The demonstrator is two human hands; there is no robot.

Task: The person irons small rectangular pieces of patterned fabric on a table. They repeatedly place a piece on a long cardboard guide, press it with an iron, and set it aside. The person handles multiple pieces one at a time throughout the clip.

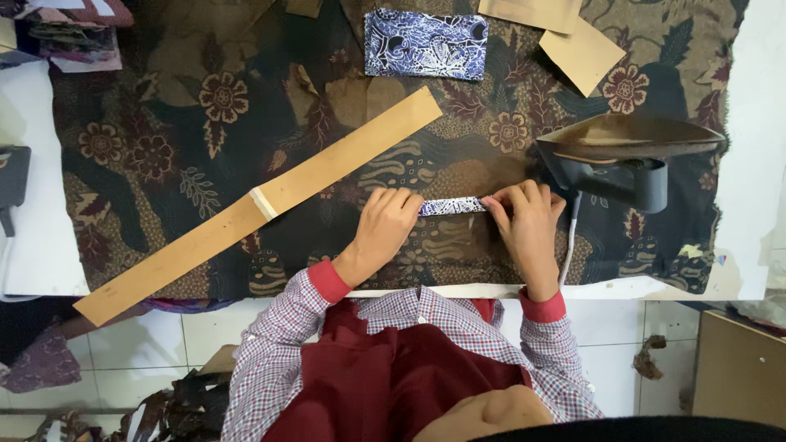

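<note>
The person leans over a surface (pixel 761 164) draped in a dark batik cloth (pixel 164 164) patterned with brown flowers and leaves, and both hands are set on a narrow blue-and-white fabric strip (pixel 453 205) that lies flat near the front edge of the cloth. The left hand (pixel 385 229) covers the strip's left end, its fingers (pixel 399 199) curled down and pressing on the fabric, so that end is hidden beneath them. The right hand (pixel 528 225) holds the other end, its fingers (pixel 503 200) bent close together and pinching the strip's edge against the cloth. Only the short middle stretch of the strip shows, running straight between the two hands. Just beyond the right hand, touching nothing I can make out but the cloth, an iron (pixel 626 155) sits with its dark handle toward the person, and its pale cord (pixel 571 237) trails down past the right wrist to the edge of the surface. A long tan cardboard strip (pixel 262 205) lies slantwise across the cloth to the left of the hands, well apart from the fabric strip. Farther back rests a folded blue-and-white batik piece (pixel 426 43), with tan paper pieces (pixel 581 53) near it to the right.
</note>
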